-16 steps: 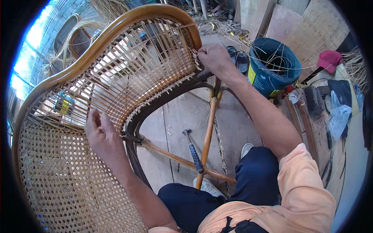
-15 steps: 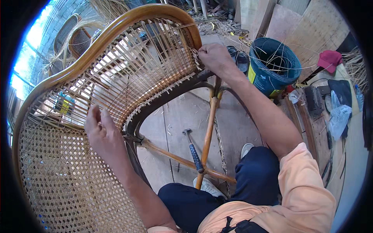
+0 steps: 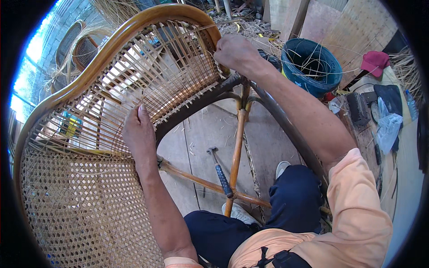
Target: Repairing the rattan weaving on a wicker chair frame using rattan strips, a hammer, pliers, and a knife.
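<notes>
A rattan chair [image 3: 89,73] with a curved, glossy brown frame fills the left and upper part of the view. Its lower left panel [image 3: 89,196] is close cane webbing with small holes. Above that, loosely spaced cane strands [image 3: 129,67] cross, packed tighter toward the dark rail [image 3: 192,106]. My left hand [image 3: 139,129] is at the strands' lower edge by this rail, thumb up against curled fingers. At the frame's far right end my right hand [image 3: 234,52] is closed against the strands. What either hand pinches is hidden.
A hammer [image 3: 219,172] lies on the floor below the chair's crossed legs [image 3: 238,152]. A blue bucket [image 3: 288,76] with cane strands stands at the far right. Beyond it are a red cap [image 3: 374,63], a clear plastic bag [image 3: 389,131] and wooden boards.
My left hand has moved right along the strands toward the dark rail, its fingers drawing together. My right hand has shifted slightly up and left. The view has shifted a little.
</notes>
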A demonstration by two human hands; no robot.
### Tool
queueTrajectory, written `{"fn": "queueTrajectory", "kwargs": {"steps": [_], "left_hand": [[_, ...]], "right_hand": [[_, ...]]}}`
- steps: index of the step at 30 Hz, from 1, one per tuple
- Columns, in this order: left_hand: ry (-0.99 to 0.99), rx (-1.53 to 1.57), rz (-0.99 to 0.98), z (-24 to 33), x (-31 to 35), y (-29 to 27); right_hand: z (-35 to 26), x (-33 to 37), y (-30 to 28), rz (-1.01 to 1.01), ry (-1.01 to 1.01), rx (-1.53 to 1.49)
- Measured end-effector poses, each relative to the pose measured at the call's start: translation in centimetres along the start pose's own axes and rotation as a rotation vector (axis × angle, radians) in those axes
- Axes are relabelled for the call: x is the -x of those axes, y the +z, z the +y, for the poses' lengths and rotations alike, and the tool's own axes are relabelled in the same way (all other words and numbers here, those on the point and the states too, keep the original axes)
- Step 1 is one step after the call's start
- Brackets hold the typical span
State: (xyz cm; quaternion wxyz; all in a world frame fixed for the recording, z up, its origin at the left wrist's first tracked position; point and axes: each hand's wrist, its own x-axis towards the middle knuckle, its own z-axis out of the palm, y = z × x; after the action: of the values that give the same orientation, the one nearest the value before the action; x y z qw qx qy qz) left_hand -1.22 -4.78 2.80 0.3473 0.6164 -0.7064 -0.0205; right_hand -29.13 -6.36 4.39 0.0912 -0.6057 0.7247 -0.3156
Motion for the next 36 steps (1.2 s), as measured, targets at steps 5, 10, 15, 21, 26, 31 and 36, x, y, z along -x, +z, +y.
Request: {"fn": "queueTrajectory", "kwargs": {"steps": [5, 10, 15, 21, 26, 31, 36], "left_hand": [[0.019, -0.077, -0.022, -0.5, -0.4, -0.4], [0.098, -0.127, 0.073, -0.6, -1.1, -1.2], [0.143, -0.239, 0.067, -0.1, -1.5, -1.3], [0.222, -0.356, 0.090, -0.7, -2.3, -1.2], [0.157, -0.429, 0.002, 0.6, -2.9, -2.4], [0.064, -0.617, -0.074, 1.1, -3.2, -4.0], [0.004, -0.584, -0.058, -0.8, -3.5, -4.5]], "right_hand": [[-1.2, -0.9, 0.5, 0.014, 0.003, 0.054], [-0.2, 0.2, -0.1, -0.066, 0.044, -0.165], [0.3, 1.2, 0.0, -0.017, 0.167, -0.380], [0.7, 0.8, 2.1, 0.255, -0.075, -0.126], [0.9, 0.7, 2.7, 0.329, -0.110, -0.092], [2.1, 0.5, 3.6, 0.256, -0.034, -0.537], [1.3, 2.1, 3.3, 0.202, -0.046, -0.690]]}}
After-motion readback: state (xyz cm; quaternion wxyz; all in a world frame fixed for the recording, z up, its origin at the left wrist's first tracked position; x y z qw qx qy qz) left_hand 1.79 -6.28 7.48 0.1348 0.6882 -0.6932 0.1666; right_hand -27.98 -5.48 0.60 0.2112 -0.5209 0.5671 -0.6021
